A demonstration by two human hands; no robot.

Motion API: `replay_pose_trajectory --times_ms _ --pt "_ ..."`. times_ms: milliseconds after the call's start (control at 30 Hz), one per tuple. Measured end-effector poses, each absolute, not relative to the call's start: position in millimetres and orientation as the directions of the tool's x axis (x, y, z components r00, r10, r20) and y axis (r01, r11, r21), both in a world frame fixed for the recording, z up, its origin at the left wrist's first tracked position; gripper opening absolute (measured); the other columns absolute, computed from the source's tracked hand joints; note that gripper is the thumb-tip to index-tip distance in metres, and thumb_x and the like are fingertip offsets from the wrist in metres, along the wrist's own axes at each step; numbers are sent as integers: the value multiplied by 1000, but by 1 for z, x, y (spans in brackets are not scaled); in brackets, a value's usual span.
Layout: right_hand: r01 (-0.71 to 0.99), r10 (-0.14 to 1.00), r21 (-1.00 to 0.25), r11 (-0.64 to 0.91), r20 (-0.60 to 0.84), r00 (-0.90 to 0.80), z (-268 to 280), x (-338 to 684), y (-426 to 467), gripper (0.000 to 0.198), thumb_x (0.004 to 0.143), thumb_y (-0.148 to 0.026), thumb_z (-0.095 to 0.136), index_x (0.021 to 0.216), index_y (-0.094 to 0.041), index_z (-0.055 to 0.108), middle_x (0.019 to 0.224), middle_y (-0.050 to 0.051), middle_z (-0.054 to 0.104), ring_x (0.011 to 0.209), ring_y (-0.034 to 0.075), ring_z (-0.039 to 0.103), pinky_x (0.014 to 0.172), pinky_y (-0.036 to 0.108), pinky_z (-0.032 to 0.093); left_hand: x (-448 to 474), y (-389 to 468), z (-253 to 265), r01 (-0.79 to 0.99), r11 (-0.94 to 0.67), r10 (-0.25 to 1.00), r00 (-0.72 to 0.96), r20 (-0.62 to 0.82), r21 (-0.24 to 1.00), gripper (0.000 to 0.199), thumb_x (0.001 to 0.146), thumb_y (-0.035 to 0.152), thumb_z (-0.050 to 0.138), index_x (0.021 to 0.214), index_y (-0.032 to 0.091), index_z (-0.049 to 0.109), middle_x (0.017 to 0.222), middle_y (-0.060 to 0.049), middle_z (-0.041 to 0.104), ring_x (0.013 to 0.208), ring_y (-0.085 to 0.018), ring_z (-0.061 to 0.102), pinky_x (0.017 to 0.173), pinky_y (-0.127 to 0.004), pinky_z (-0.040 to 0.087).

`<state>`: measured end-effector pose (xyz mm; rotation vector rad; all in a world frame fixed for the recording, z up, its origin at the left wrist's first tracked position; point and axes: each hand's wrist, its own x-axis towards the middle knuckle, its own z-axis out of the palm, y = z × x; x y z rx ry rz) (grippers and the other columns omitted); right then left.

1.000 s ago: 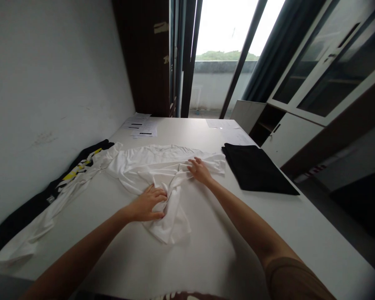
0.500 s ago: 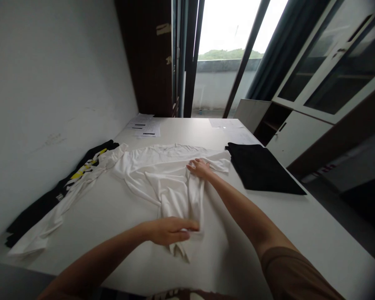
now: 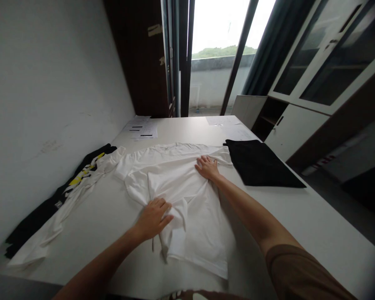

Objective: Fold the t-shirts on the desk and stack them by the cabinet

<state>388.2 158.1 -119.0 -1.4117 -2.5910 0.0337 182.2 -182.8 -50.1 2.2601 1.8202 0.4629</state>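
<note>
Where one white shirt lies, two splayed hands rest on it, empty.

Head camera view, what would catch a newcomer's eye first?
Probably the white garment spread with wrinkles over the middle of the table, the left hand on its nearer part and the right hand farther off. Next, the flat black cloth at right stands out against the pale tabletop. At left, beside the wall, a black garment shows bright yellow marks.
</note>
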Motion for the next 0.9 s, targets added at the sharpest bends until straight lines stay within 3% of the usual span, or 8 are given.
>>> replay_pose_trajectory --times_ms 133,333,433,533,700,800,900 --pt "831 835 -108 546 149 -530 -120 390 160 56 102 -57 34 151 -30 43 164 9 33 149 37 24 112 71 22 175 -180 -39 909 -196 980 188 60 368 24 105 37 46 98 22 63 99 -5 64 100 -22 59 91 -34 45" --pt "826 830 -101 554 145 -539 -120 392 158 55 103 -53 33 151 -30 44 164 9 32 150 36 23 114 69 21 155 -193 -56 960 44 999 -48 8 275 16 104 36 46 101 23 56 98 -3 64 86 -20 62 75 -30 43" --pt "826 829 -106 554 157 -536 -120 393 158 54 103 -53 34 149 -29 46 164 9 33 150 35 23 114 69 20 131 -199 -70 973 159 983 -172 67 168 18 104 30 41 99 22 55 97 -4 62 86 -21 61 78 -31 43" --pt "826 830 -114 551 174 -530 -121 393 157 52 103 -52 35 147 -28 48 163 9 34 150 35 25 115 69 19 112 -198 -78 969 217 958 -235 166 117 16 101 32 47 102 20 58 99 -7 60 94 -24 59 86 -35 45" --pt "830 837 -134 541 180 -517 -121 393 157 51 103 -51 36 146 -27 49 163 9 35 149 34 26 116 67 19 112 -191 -75 976 72 978 -110 178 203 32 91 33 63 123 25 62 107 -7 57 104 -26 56 95 -40 46" --pt "829 841 -151 538 167 -515 -121 396 158 51 103 -50 38 147 -27 49 163 9 35 149 32 27 117 63 20 116 -191 -71 954 11 991 -51 125 300 33 89 19 56 120 23 62 106 -7 58 104 -25 56 96 -39 46" --pt "824 839 -165 542 159 -520 -121 399 158 52 102 -49 40 147 -25 49 163 9 35 150 31 27 119 59 20 110 -197 -68 935 71 993 -98 62 348 34 85 10 47 114 22 60 104 -6 59 97 -22 58 90 -35 46"
